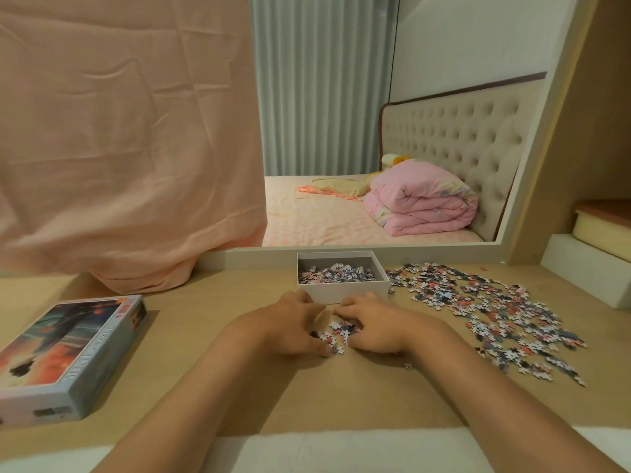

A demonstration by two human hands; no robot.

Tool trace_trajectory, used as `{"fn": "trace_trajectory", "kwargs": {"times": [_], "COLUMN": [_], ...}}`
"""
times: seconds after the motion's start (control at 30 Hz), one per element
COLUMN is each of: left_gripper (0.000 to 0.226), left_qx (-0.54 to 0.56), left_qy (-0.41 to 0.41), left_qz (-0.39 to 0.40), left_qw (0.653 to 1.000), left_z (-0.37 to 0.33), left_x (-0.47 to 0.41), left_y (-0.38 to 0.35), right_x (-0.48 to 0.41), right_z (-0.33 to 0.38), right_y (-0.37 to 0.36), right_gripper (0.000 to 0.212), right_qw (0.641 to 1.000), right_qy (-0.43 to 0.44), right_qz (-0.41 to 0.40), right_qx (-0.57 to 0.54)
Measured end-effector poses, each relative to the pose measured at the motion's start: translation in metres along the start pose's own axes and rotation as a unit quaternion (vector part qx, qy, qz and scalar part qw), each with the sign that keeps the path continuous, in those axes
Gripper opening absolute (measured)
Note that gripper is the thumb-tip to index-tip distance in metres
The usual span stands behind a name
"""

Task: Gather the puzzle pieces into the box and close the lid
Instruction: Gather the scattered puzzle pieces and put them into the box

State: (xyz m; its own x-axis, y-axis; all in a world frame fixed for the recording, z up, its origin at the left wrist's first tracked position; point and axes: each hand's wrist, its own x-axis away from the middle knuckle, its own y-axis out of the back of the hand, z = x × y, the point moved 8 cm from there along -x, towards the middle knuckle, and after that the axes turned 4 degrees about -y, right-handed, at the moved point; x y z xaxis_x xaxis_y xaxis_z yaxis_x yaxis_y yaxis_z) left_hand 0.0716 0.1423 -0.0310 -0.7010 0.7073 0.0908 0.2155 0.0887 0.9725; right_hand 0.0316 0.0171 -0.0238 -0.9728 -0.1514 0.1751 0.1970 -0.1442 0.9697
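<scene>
Left hand (290, 322) and right hand (375, 326) lie side by side on the desk (205, 336), fingers curled inward around a small heap of puzzle pieces (336, 331) cupped between them. From where I watch, the open box (345, 293) stands just beyond both sets of fingertips, its long side running across them, so I judge the carry to be a short lift straight forward, with neither hand clearly nearer. Most of the loose pieces (495, 312) spread out beyond the right hand's outer side, while the lid (71, 349) lies well off to the outer side of the left.
</scene>
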Motion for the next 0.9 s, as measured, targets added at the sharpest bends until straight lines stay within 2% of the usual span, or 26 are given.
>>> {"fn": "trace_trajectory", "kwargs": {"times": [0.07, 0.17, 0.23, 0.33, 0.4, 0.47, 0.6, 0.7, 0.9], "left_gripper": [0.067, 0.053, 0.047, 0.060, 0.074, 0.070, 0.048, 0.035, 0.030], "left_qx": [-0.001, 0.034, 0.048, 0.057, 0.045, 0.028, 0.038, 0.052, 0.109], "left_qy": [-0.012, -0.039, -0.053, -0.049, -0.039, -0.042, -0.071, -0.061, -0.025], "left_qz": [-0.002, -0.045, -0.065, -0.046, -0.021, -0.020, -0.051, -0.091, -0.156], "left_qw": [1.000, 0.998, 0.995, 0.996, 0.998, 0.999, 0.995, 0.993, 0.981], "left_z": [0.000, -0.004, -0.007, -0.013, -0.015, -0.018, -0.027, -0.030, -0.018], "left_x": [0.000, -0.004, -0.007, -0.009, -0.009, -0.011, -0.017, -0.020, -0.023], "left_y": [-0.005, -0.003, -0.001, -0.004, -0.008, -0.009, -0.007, -0.002, 0.002], "right_x": [0.001, 0.003, 0.006, 0.006, 0.009, 0.008, -0.001, -0.003, -0.007], "right_z": [0.002, 0.002, -0.006, -0.029, -0.039, -0.037, -0.020, -0.016, -0.014], "right_y": [-0.001, 0.008, 0.017, 0.021, 0.013, 0.007, 0.003, 0.005, 0.010], "right_gripper": [0.058, 0.045, 0.043, 0.050, 0.033, 0.038, 0.058, 0.054, 0.040], "right_qw": [1.000, 0.998, 0.994, 0.997, 0.994, 0.993, 0.996, 0.992, 0.986], "right_qy": [0.012, 0.027, 0.007, -0.056, -0.097, -0.103, -0.067, -0.066, -0.060], "right_qz": [-0.005, -0.030, -0.047, -0.022, 0.036, 0.055, 0.013, -0.009, -0.071], "right_qx": [-0.020, -0.054, -0.098, -0.050, 0.019, 0.029, -0.057, -0.105, -0.137]}}
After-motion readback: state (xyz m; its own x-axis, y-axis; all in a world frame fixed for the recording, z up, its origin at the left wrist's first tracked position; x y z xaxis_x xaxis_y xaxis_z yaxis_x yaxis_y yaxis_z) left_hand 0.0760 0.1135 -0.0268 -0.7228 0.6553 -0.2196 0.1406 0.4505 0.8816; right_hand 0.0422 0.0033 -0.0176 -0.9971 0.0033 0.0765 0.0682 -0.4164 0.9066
